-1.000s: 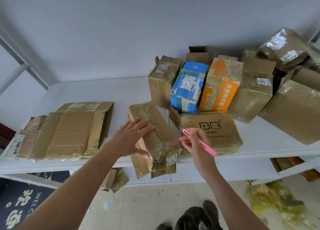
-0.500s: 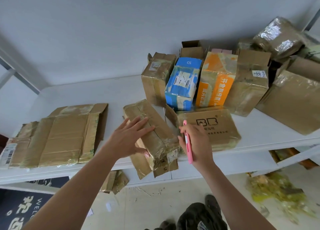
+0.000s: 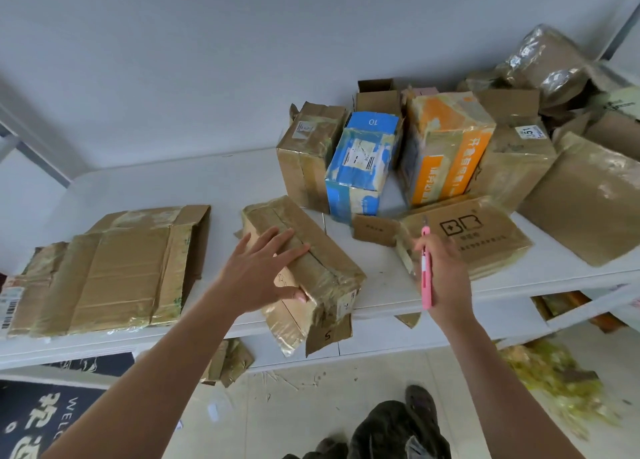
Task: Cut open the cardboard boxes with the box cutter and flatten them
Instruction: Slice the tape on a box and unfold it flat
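A long taped brown box (image 3: 322,264) lies at the front edge of the white table (image 3: 180,185), its near end hanging over. My left hand (image 3: 258,271) rests on it, fingers spread straight across the top and the thumb against its side. My right hand (image 3: 445,278) grips a pink box cutter (image 3: 426,271), held upright with the tip pointing away, just right of that box. A flat brown box printed "BR" (image 3: 485,233) lies behind my right hand.
Flattened cardboard (image 3: 114,271) lies at the table's left. Several upright boxes crowd the back right, among them a blue one (image 3: 360,167) and an orange one (image 3: 446,147). Cardboard scraps and tape litter the floor below. A dark doormat (image 3: 41,420) lies at bottom left.
My right hand turned the cutter from slanting to upright and drew off to the right of the long box. My left hand stayed on the box.
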Demonstrator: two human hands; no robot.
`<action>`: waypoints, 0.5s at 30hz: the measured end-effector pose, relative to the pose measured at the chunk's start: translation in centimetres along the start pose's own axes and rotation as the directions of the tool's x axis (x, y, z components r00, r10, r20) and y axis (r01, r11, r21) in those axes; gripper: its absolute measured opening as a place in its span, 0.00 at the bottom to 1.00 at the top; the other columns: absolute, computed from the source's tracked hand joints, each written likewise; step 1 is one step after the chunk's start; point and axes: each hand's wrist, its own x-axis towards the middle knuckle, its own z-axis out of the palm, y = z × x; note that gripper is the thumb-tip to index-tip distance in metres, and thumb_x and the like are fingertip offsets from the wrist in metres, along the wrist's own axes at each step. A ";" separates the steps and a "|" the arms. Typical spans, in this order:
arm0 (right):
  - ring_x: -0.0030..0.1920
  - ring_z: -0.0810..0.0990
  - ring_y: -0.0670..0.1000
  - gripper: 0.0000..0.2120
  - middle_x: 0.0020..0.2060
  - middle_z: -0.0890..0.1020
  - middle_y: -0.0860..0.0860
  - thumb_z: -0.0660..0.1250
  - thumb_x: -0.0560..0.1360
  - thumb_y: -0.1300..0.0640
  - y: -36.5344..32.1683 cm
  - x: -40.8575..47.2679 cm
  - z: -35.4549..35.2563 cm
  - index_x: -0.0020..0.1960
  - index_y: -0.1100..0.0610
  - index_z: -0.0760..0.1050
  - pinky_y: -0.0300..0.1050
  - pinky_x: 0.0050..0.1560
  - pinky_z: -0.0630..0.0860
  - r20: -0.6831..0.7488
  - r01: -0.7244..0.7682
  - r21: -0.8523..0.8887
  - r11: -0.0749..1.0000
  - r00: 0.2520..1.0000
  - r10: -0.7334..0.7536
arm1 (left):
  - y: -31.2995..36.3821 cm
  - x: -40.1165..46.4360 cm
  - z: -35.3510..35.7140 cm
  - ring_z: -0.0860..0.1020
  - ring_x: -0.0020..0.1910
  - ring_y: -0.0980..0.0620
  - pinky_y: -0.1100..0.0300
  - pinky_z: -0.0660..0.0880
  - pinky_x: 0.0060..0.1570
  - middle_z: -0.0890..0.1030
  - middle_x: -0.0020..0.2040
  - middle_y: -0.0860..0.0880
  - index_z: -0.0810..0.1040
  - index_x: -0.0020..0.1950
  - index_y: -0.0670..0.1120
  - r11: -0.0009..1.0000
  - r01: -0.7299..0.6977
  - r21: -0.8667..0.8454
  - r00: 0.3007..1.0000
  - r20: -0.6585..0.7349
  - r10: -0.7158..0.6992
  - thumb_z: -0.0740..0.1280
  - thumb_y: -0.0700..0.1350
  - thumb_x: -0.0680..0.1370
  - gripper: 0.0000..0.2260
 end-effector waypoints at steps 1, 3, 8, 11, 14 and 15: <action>0.40 0.75 0.56 0.13 0.40 0.74 0.54 0.69 0.68 0.74 0.3 -0.3 -0.2 0.47 0.61 0.75 0.46 0.32 0.72 -0.024 0.075 -0.068 0.995 0.997 -0.077 | 0.0 0.0 0.0 0.46 0.80 0.49 0.41 0.45 0.75 0.48 0.81 0.55 0.47 0.79 0.64 1.000 -0.001 0.010 1.000 -0.006 0.001 0.43 0.79 0.61 0.47; 0.40 0.76 0.55 0.14 0.42 0.76 0.54 0.71 0.67 0.75 -0.7 -1.1 -0.5 0.49 0.63 0.76 0.44 0.31 0.74 -0.047 0.117 -0.028 0.993 0.992 -0.118 | -0.3 -0.3 0.1 0.46 0.80 0.49 0.42 0.45 0.75 0.49 0.81 0.55 0.47 0.79 0.64 1.000 0.002 0.002 1.000 -0.018 -0.002 0.44 0.79 0.62 0.46; 0.52 0.83 0.51 0.20 0.55 0.82 0.61 0.72 0.72 0.47 -6.0 -4.6 1.6 0.54 0.61 0.73 0.42 0.48 0.80 0.227 0.088 0.393 0.915 0.955 -0.189 | -0.1 -0.4 0.6 0.43 0.79 0.50 0.44 0.45 0.76 0.47 0.81 0.55 0.46 0.78 0.63 0.998 0.011 -0.062 1.000 -0.022 -0.013 0.44 0.79 0.64 0.45; 0.59 0.79 0.53 0.34 0.61 0.78 0.60 0.74 0.64 0.37 -7.6 -5.4 2.7 0.57 0.58 0.68 0.45 0.57 0.78 0.300 -0.030 0.501 0.865 0.943 -0.141 | 0.6 -0.6 0.4 0.44 0.79 0.50 0.45 0.47 0.77 0.49 0.81 0.55 0.50 0.79 0.62 0.995 0.046 -0.091 0.998 -0.035 -0.050 0.41 0.81 0.64 0.47; 0.62 0.73 0.52 0.39 0.61 0.73 0.59 0.82 0.61 0.46 -8.6 -5.1 3.9 0.60 0.63 0.66 0.41 0.63 0.72 0.294 -0.083 0.517 0.852 0.952 -0.086 | 1.6 -0.7 0.2 0.46 0.79 0.49 0.46 0.48 0.77 0.52 0.80 0.53 0.54 0.79 0.60 0.989 0.088 -0.122 0.994 -0.055 -0.096 0.39 0.81 0.62 0.49; 0.61 0.72 0.48 0.39 0.61 0.72 0.57 0.83 0.61 0.49 -8.7 -4.9 4.1 0.60 0.64 0.66 0.39 0.62 0.71 0.285 -0.087 0.514 0.854 0.956 -0.074 | 1.9 -0.8 0.1 0.46 0.79 0.49 0.46 0.48 0.77 0.52 0.80 0.53 0.54 0.79 0.60 0.987 0.097 -0.125 0.993 -0.049 -0.104 0.38 0.81 0.62 0.49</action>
